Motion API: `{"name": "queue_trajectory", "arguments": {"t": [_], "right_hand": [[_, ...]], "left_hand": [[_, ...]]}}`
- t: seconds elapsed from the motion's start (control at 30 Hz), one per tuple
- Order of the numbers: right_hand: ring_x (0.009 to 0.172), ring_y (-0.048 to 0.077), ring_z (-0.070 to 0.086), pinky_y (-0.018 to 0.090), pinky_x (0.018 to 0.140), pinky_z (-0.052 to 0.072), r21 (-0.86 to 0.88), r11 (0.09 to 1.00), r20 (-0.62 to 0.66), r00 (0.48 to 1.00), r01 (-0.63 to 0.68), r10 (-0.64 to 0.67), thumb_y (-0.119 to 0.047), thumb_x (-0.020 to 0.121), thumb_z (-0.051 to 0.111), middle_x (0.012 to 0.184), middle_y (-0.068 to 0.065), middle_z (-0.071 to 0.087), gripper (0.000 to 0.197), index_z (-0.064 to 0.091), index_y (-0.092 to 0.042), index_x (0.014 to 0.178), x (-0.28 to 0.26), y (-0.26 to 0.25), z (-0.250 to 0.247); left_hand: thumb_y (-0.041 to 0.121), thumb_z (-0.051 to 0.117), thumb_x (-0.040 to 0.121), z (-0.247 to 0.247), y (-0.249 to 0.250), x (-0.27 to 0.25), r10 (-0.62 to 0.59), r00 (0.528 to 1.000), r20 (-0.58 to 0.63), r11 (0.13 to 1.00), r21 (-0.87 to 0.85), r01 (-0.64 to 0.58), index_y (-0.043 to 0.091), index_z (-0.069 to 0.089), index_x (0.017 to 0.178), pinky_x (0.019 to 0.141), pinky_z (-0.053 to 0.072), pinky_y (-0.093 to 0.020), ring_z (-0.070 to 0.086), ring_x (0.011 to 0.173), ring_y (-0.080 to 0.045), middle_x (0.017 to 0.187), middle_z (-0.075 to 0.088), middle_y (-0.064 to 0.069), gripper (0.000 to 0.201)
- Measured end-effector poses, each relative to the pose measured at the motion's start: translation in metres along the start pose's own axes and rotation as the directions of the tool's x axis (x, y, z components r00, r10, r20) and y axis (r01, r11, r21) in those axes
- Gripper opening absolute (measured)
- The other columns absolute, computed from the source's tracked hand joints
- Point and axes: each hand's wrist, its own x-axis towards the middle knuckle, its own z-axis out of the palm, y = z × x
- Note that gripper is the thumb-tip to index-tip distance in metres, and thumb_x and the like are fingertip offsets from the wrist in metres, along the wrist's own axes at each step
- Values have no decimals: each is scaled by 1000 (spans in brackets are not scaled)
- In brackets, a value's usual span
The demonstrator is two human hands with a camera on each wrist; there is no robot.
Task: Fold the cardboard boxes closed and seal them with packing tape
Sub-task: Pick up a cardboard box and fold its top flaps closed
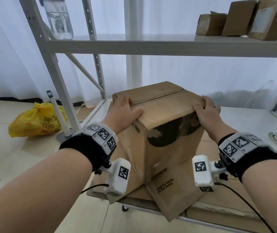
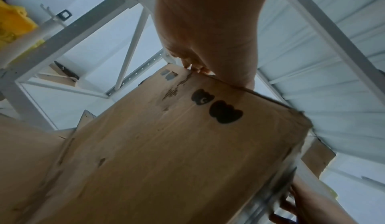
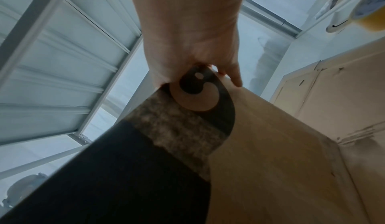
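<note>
Box: your cardboard box [image 1: 166, 115] stands upright, one corner toward you, on flattened cardboard sheets [image 1: 176, 199] spread over the low shelf [image 1: 245, 118] of the white metal rack [image 1: 151, 46]; its top flaps are folded down and meet in a seam running away from you.
Left hand: your left hand [image 1: 123, 109] lies over the top left edge of the box, fingers spread on the flap and thumb along the near edge, gripping the rim; the left wrist view shows the fingertips [image 2: 195, 68] hooked over the top edge.
Right hand: your right hand [image 1: 205, 110] clasps the top right corner, fingers curled over the edge onto the top.
Print: dark printed shapes [image 1: 168, 132] cover the near upper face of the box.
Tape: a roll, probably packing tape [image 3: 368, 12], shows blurred at the right wrist view's upper corner, on the shelf, well apart from the box.
Surroundings: a yellow plastic bag [image 1: 36, 121] sits on the floor left of the rack; three small cardboard boxes [image 1: 242, 19] stand on the upper shelf.
</note>
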Motion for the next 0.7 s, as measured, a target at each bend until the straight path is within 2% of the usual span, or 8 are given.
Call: {"name": "queue_trajectory", "arguments": {"t": [0.07,0.17,0.23,0.3,0.4,0.5,0.6,0.7], "right_hand": [[125,40,36,50,108,31,-41,999,-3,1000,0,0,-59,88,42,139,12,25,58,29,-36,139,4,1,-1],[121,39,40,39,96,28,-129,992,-5,1000,-5,4,-55,92,40,135,12,30,51,29,-34,138,2,0,-2],[121,39,40,40,92,27,-176,984,4,1000,-1,2,-54,93,38,134,13,31,51,27,-34,138,-4,-3,-4],[122,40,39,43,94,29,-251,968,-3,1000,0,0,-56,93,35,135,15,32,51,27,-33,138,-8,-7,-5],[127,40,34,54,102,30,-545,838,-54,996,30,-70,-61,94,22,138,19,32,58,31,-26,140,-15,-13,-8],[124,37,38,51,100,35,-694,707,-48,972,133,-229,-58,96,23,134,18,38,62,42,-14,135,-23,-23,-15],[119,35,41,46,94,40,-635,724,43,948,270,-315,-54,96,33,127,16,43,56,49,-11,127,-33,-24,-28],[118,33,43,44,94,42,-615,716,94,933,329,-348,-47,95,40,125,15,46,49,48,-12,128,-42,-20,-44]], "left_hand": [[49,43,92,1,-3,6,20,998,60,994,108,-26,30,34,143,111,20,-40,25,137,-24,149,33,-3,55],[61,33,89,-1,-10,12,5,992,124,971,238,-35,38,33,144,115,13,-43,17,141,-25,153,26,2,60],[68,27,81,-1,-13,11,-13,989,148,964,264,-27,42,33,143,115,14,-48,16,141,-24,153,25,5,68],[66,29,87,-1,-10,8,-25,989,149,965,261,-15,43,31,143,115,10,-53,14,143,-22,155,23,5,61],[59,31,93,-4,2,3,-35,986,160,954,298,-15,37,31,145,115,5,-51,14,144,-21,156,22,2,56],[59,35,93,-10,13,0,-4,995,96,914,403,-36,27,42,140,114,12,-53,34,136,-24,146,42,-2,58],[49,43,93,-17,36,-3,38,999,7,901,433,-38,20,52,130,107,28,-47,50,120,-29,128,59,-7,48],[39,46,94,-17,71,-4,112,993,-30,929,358,-94,17,48,134,105,35,-45,52,117,-32,128,57,-12,46]]}}
